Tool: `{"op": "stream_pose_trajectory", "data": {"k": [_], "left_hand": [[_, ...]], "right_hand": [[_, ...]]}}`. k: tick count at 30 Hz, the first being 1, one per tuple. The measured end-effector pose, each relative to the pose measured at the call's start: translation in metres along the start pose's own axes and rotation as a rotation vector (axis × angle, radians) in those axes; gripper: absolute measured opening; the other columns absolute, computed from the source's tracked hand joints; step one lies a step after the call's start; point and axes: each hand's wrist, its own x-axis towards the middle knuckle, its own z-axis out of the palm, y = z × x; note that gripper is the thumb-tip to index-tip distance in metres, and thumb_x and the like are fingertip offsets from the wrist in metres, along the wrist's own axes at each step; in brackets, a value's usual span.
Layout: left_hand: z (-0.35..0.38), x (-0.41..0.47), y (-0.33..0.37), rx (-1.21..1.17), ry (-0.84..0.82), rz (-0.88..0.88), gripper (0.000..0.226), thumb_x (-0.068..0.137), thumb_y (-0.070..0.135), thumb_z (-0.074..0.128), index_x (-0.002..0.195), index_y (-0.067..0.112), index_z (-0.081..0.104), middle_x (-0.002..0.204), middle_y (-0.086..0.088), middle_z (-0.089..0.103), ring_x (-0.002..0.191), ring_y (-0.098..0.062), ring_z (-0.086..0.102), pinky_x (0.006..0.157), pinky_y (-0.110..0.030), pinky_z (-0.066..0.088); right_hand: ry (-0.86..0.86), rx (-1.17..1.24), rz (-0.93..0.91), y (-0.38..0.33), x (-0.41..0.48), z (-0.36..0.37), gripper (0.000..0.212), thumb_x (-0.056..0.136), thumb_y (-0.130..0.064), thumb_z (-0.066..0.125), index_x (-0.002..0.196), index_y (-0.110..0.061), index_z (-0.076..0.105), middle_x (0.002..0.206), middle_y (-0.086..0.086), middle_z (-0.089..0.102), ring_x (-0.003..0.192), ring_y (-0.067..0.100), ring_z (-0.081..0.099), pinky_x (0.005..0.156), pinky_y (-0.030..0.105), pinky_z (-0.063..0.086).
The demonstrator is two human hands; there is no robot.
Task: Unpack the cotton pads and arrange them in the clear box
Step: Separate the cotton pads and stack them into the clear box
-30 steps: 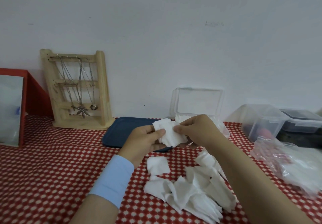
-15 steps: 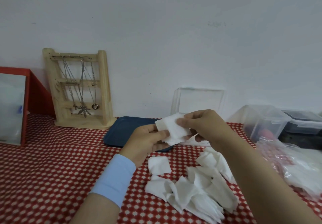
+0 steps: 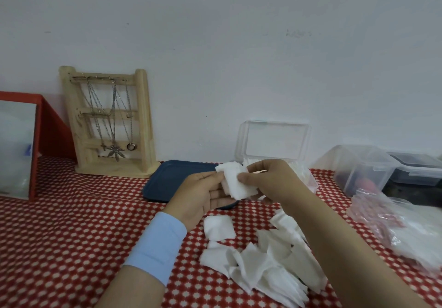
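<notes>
Fingers of our left hand (image 3: pixel 199 196) and right hand (image 3: pixel 271 180) pinch one stack (image 3: pixel 236 184) of pads, uncountable, just before the one open box (image 3: pixel 272 141); one pad (image 3: pixel 218 226) lies alone beside a jumbled heap (image 3: pixel 263 267).

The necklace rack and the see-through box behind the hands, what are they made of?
The necklace rack looks like bare pale wood: light tan, matte, with rounded posts. The clear box seems to be plastic: see-through, with glossy rounded edges on its raised lid. The necklaces look like silvery metal chains.
</notes>
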Motion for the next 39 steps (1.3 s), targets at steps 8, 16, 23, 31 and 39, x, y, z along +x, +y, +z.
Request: {"op": "stream_pose_trajectory", "data": {"k": [8, 16, 23, 31, 39], "left_hand": [[-0.002, 0.002, -0.001, -0.046, 0.063, -0.03, 0.026, 0.102, 0.016, 0.058, 0.122, 0.0, 0.062, 0.105, -0.019, 0.077, 0.094, -0.028, 0.077, 0.073, -0.035, 0.064], [-0.003, 0.001, -0.001, 0.045, 0.057, -0.034, 0.027, 0.103, 0.016, 0.058, 0.124, -0.001, 0.063, 0.109, -0.017, 0.077, 0.099, -0.029, 0.076, 0.077, -0.034, 0.064], [0.005, -0.003, 0.002, -0.014, -0.034, -0.055, 0.032, 0.104, 0.018, 0.054, 0.128, -0.001, 0.063, 0.111, -0.019, 0.076, 0.102, -0.029, 0.075, 0.079, -0.035, 0.064], [-0.001, -0.005, 0.007, 0.138, -0.069, -0.067, 0.049, 0.081, 0.025, 0.076, 0.122, 0.0, 0.067, 0.11, -0.016, 0.077, 0.103, -0.028, 0.075, 0.077, -0.03, 0.064], [-0.009, -0.003, 0.009, 0.162, 0.005, -0.088, 0.026, 0.097, 0.019, 0.067, 0.119, 0.005, 0.067, 0.108, -0.015, 0.078, 0.097, -0.028, 0.077, 0.074, -0.035, 0.064]], "right_hand": [[0.012, 0.005, -0.016, 0.0, 0.003, -0.01, 0.012, 0.083, -0.022, 0.082, 0.084, -0.012, 0.076, 0.08, 0.004, 0.076, 0.06, 0.013, 0.068, 0.048, 0.021, 0.049], [-0.028, 0.086, -0.111, -0.006, 0.0, -0.015, 0.012, 0.088, -0.019, 0.078, 0.087, -0.007, 0.075, 0.073, -0.001, 0.076, 0.056, 0.009, 0.068, 0.049, 0.02, 0.05], [0.03, -0.046, -0.125, 0.001, 0.002, 0.001, 0.009, 0.085, -0.021, 0.079, 0.08, -0.016, 0.074, 0.076, -0.005, 0.072, 0.06, 0.008, 0.065, 0.054, 0.018, 0.048], [-0.048, 0.132, -0.082, 0.0, 0.002, 0.0, 0.02, 0.084, -0.014, 0.08, 0.1, -0.016, 0.069, 0.093, 0.008, 0.074, 0.079, 0.021, 0.072, 0.065, 0.028, 0.061], [-0.012, 0.148, -0.148, 0.002, 0.004, 0.01, 0.026, 0.086, -0.012, 0.078, 0.109, -0.019, 0.067, 0.087, 0.005, 0.075, 0.069, 0.013, 0.07, 0.058, 0.02, 0.056]]}}
